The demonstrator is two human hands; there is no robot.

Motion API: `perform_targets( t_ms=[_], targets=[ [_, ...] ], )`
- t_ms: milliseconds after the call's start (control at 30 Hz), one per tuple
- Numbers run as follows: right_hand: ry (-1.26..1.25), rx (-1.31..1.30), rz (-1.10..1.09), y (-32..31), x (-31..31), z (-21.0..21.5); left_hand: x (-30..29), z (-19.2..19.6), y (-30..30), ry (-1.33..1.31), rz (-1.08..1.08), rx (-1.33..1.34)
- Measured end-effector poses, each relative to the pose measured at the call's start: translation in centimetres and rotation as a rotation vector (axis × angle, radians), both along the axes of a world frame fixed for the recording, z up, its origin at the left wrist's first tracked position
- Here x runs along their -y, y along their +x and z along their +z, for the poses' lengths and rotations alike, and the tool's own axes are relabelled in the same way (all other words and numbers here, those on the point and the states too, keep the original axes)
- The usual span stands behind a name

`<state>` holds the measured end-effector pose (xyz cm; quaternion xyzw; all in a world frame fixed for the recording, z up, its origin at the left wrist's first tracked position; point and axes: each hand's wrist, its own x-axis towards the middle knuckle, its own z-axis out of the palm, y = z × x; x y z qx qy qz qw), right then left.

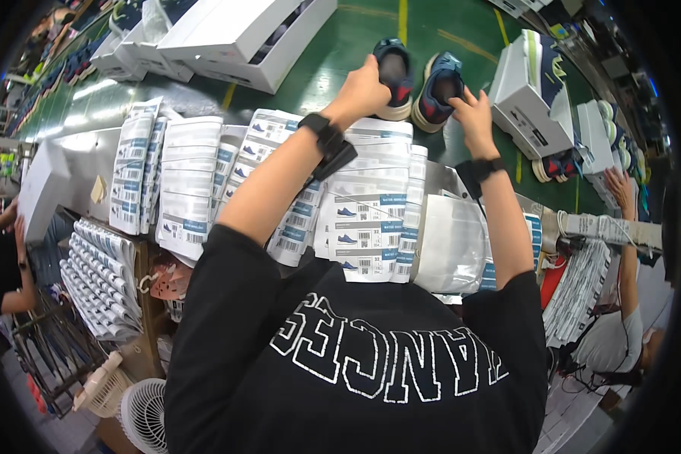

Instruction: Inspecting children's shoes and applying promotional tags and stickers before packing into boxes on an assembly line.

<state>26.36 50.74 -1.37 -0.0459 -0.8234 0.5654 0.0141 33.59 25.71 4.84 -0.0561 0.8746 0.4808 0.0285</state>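
Both my arms reach out over the green work surface (325, 45) toward a pair of dark blue sneakers with red patches near the heels. My left hand (365, 92) is closed on the left sneaker (394, 69), fingers at its side near the collar. The right sneaker (436, 92) stands beside it, slightly apart and tilted. My right hand (473, 115) grips that one at the heel collar, the thumb side against the shoe. Both toes point away from me.
Hanging sheets of printed labels (359, 212) line the near edge. A white shoe box (246, 41) sits at far left, another open box with shoes (533, 102) at right. Co-workers' hands are at the left, on a white box (44, 185), and at the right (620, 193).
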Motion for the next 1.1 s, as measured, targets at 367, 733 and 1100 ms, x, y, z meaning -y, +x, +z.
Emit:
perform_targets(
  t_ms=[367,733,1100],
  targets=[
    [0.282,-0.200,0.485,15.9,4.5,8.0,11.1,3.1,23.0,-0.294,0.075,-0.027],
    [0.757,-0.371,0.483,16.9,9.6,4.3,5.8,-0.9,25.5,-0.550,0.223,-0.176],
    [-0.015,0.099,0.323,15.4,9.4,4.9,5.5,-2.6,24.6,-0.678,0.014,-0.275]
  ],
)
